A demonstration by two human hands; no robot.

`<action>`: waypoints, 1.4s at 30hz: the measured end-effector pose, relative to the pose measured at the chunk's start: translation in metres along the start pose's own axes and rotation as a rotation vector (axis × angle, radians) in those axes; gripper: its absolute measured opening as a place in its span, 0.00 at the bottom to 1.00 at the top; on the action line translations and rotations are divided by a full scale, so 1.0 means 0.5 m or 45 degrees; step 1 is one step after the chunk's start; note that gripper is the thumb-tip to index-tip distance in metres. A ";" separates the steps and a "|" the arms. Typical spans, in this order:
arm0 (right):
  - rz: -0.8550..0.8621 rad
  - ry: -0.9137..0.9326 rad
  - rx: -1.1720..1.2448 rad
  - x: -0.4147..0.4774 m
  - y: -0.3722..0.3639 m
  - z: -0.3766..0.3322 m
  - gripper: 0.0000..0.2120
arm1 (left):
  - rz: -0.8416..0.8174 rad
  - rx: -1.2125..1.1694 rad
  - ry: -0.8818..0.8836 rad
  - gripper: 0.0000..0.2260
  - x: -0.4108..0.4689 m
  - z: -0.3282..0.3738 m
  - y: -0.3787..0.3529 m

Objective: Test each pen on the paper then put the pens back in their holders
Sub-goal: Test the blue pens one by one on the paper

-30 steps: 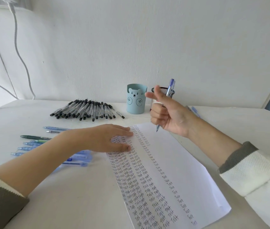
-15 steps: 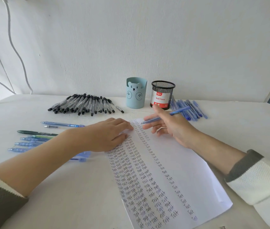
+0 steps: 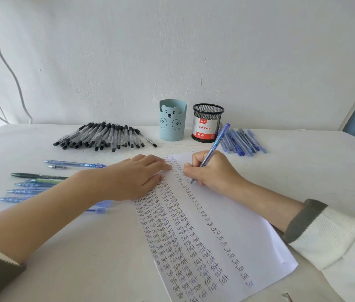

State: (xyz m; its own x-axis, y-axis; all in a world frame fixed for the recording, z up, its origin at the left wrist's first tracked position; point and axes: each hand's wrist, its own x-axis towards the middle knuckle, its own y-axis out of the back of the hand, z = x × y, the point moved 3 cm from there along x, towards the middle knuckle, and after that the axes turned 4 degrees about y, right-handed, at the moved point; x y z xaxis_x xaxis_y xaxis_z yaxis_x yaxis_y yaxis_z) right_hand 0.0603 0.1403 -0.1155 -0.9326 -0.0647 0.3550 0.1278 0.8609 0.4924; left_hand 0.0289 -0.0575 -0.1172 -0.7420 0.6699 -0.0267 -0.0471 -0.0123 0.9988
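Blue pen [image 3: 215, 147], gripped in our right hand [image 3: 213, 173], now stands tip-down on paper [image 3: 237, 225], no longer level; our left hand [image 3: 135, 179] presses flat.

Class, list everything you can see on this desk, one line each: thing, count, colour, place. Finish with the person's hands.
table: one, white, under everything
paper: one, white with columns of "Test", centre
bear holder: one, light blue, back centre
mesh holder: one, black with a red and white label, right of the bear holder
black-capped pens: a pile, too many to count, clear and black, back left
blue pens: a pile, blue, right of the mesh holder
mixed pens: several, blue, green and dark, left
held pen: one, blue, tip at the paper
cables: grey, on the wall, left
left hand: flat on the paper
right hand: grips the held pen
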 end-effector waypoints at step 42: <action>0.005 0.020 -0.003 -0.001 0.004 -0.008 0.19 | -0.006 0.012 0.030 0.21 0.000 0.007 0.003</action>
State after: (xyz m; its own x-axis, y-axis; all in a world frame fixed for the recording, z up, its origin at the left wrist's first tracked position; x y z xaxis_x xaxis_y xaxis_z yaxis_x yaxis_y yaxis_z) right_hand 0.0623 0.1400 -0.1114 -0.9268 -0.0694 0.3691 0.1318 0.8601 0.4928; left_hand 0.0310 -0.0548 -0.1154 -0.7573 0.6523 -0.0324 -0.0444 -0.0019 0.9990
